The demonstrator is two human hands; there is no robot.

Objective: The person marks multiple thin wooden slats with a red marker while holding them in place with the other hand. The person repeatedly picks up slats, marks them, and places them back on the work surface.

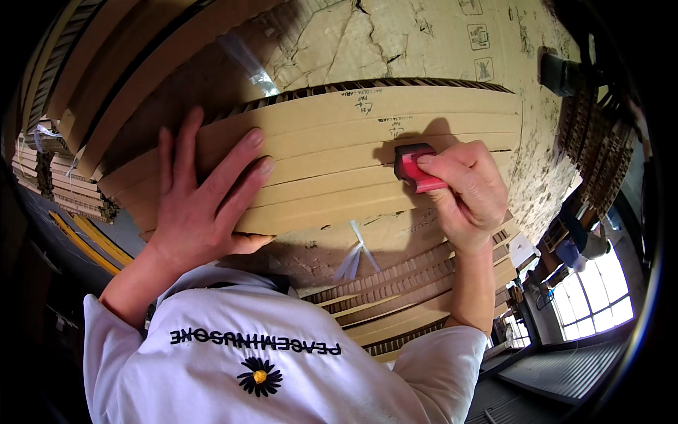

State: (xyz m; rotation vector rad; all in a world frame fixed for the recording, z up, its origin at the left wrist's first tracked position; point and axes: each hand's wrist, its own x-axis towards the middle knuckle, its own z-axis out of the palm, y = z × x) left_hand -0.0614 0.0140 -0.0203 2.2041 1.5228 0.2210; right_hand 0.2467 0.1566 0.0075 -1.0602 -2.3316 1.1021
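Note:
Several long tan cardboard strips (311, 169) lie side by side in front of me. Spread fingers of my left hand (201, 194) rest across their left part, with the thumb at the near edge. A small red and black hand stamp (415, 168) is pinched between the thumb and fingers of my right hand (467, 189), over the right part of the strips. Whether its face touches the cardboard I cannot tell. Dark printed marks (393, 128) show on the two farthest strips, left of the stamp.
Beneath the strips is a worn, torn cardboard sheet (424, 42). A clear plastic tie (357, 251) lies on the near side, a plastic strip (251, 67) beyond. More cardboard strips (395, 290) are stacked close to me, and larger bundles (106, 63) stand at far left.

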